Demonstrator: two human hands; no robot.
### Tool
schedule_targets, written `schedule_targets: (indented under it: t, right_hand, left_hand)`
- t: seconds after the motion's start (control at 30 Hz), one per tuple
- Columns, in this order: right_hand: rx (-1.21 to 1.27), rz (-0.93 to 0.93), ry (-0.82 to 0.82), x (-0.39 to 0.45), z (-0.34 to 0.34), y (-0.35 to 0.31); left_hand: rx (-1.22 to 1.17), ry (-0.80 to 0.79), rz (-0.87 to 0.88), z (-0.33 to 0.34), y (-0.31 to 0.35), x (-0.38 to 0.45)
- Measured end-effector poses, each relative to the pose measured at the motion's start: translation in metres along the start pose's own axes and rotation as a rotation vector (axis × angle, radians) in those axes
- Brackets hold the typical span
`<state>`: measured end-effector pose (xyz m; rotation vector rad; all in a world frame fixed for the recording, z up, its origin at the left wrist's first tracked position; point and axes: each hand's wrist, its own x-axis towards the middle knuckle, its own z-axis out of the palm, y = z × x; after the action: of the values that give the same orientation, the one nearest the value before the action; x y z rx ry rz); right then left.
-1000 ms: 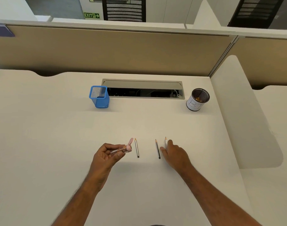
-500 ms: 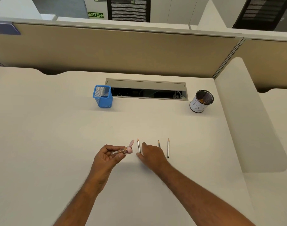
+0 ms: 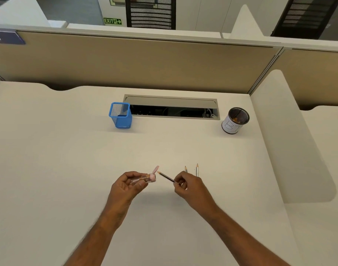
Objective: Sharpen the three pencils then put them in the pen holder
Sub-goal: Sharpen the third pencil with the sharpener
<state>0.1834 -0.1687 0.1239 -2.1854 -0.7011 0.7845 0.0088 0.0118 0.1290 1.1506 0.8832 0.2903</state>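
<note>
My left hand (image 3: 128,186) grips a clear sharpener (image 3: 145,179) with a pink end whose lid is flipped open. A dark pencil (image 3: 166,177) is pinched in my right hand (image 3: 190,186), its tip pointing up-left and close to the sharpener's pink end without touching it. Two more pencils lie on the white desk (image 3: 68,169) just beyond my right hand: one (image 3: 186,168) mostly hidden by my fingers, the other (image 3: 197,169) to its right. A blue mesh pen holder (image 3: 120,115) stands at the back left.
A round black mesh cup with a white label (image 3: 234,120) stands at the back right. An open cable tray (image 3: 172,106) runs between the two holders. A beige partition (image 3: 135,60) closes the back, and a white divider panel (image 3: 283,135) borders the right.
My right hand left the rightmost pencil, moved left, picked up the leftmost pencil and lifted it toward the sharpener. My left hand has kept hold of the sharpener.
</note>
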Motion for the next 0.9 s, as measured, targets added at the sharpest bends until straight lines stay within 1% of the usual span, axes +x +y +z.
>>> schedule_targets:
  t: [0.07, 0.2, 0.47, 0.6, 0.77, 0.9]
  right_hand:
    - [0.081, -0.027, 0.031, -0.012, -0.014, -0.005]
    - [0.162, -0.006, 0.07, -0.03, -0.036, -0.013]
    - [0.212, -0.061, 0.068, -0.045, -0.044, -0.017]
    - [0.148, -0.138, 0.081, -0.047, -0.043, -0.019]
    - [0.006, -0.27, 0.098, -0.046, -0.045, -0.019]
    - [-0.066, -0.348, 0.17, -0.047, -0.041, -0.018]
  left_hand:
    - [-0.004, -0.015, -0.001, 0.002, -0.001, -0.001]
    - [-0.006, -0.029, 0.011, 0.007, 0.001, -0.002]
    - [-0.02, -0.058, 0.027, 0.019, 0.007, -0.008]
    - [-0.039, -0.078, 0.028, 0.021, 0.01, -0.011]
    - [-0.091, -0.09, 0.024, 0.02, 0.009, -0.01]
    - [-0.101, -0.09, 0.034, 0.022, 0.014, -0.01]
